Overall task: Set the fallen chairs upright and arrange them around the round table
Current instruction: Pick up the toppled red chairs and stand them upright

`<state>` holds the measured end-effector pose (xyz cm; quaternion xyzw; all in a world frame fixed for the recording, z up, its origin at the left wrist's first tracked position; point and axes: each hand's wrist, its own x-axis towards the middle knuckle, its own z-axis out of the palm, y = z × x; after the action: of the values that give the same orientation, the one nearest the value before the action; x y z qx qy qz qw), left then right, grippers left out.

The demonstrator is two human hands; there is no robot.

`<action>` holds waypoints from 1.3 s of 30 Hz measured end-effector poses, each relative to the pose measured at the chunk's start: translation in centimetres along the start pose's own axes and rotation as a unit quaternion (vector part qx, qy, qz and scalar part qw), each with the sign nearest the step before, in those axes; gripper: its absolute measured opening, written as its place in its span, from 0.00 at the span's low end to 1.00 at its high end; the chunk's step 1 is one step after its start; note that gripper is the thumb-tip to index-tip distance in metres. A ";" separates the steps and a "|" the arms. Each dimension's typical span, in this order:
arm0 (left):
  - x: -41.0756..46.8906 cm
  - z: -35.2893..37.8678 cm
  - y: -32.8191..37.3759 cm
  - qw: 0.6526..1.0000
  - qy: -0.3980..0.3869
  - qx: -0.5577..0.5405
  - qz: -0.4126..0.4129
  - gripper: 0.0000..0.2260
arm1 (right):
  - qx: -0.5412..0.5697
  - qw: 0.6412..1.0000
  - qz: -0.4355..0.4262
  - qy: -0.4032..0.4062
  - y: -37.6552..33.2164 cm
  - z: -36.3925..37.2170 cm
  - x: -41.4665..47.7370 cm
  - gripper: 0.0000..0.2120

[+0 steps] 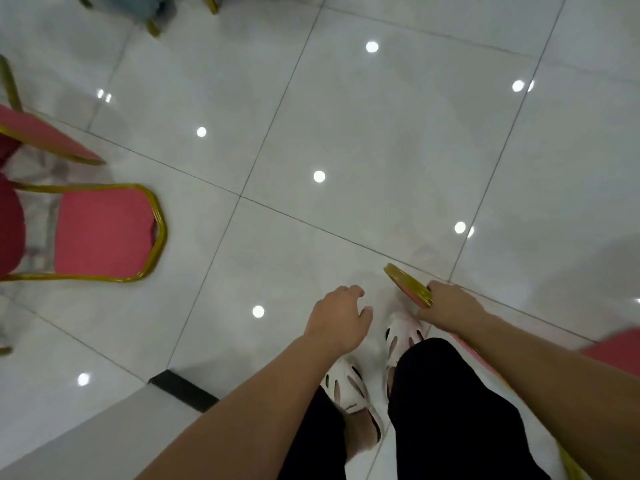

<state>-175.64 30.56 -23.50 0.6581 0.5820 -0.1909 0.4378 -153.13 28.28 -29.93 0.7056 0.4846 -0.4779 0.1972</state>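
Note:
My right hand [450,308] grips the gold-framed top edge of a red chair back [408,284] at the lower right; most of that chair runs out of frame behind my arm. My left hand [337,315] hovers beside it over the floor, fingers loosely curled, holding nothing. At the left edge a red chair with a gold frame [104,232] lies with its backrest flat toward me, and a second red chair [45,136] sits just behind it. The round table is not in view.
Glossy white floor tiles [381,133] with lamp reflections fill the middle. Gold legs of another chair [152,27] show at the top left. A white wall corner with a dark base strip [183,389] stands at the lower left. My feet in white clogs [346,386] are below my hands.

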 end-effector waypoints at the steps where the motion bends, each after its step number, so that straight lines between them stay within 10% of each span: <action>1: 0.2 0.4 -0.4 1.000 -0.002 -0.002 -0.004 0.21 | 0.014 1.000 0.005 0.002 0.1 0.6 0.7 0.16; 10: -1.1 0.4 -0.6 0.998 -0.038 0.049 -0.016 0.21 | 0.003 0.996 0.022 0.086 1.8 1.7 -2.2 0.01; 29: -13.1 -13.6 20.1 0.983 0.002 0.082 0.166 0.17 | 0.023 0.991 -0.046 0.123 5.0 -17.9 -29.2 0.07; 35: -16.6 -19.7 26.3 0.948 -0.036 0.207 0.239 0.39 | 0.067 0.983 -0.055 0.159 6.3 -23.8 -40.1 0.10; 39: -19.2 -21.6 30.9 0.933 -0.012 0.205 0.295 0.23 | 0.091 0.975 -0.047 0.196 8.9 -26.3 -46.9 0.05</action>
<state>-157.18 38.17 13.83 0.8733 0.3044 -0.1765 0.3369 -136.15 20.49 21.28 0.7766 0.5014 -0.3812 0.0109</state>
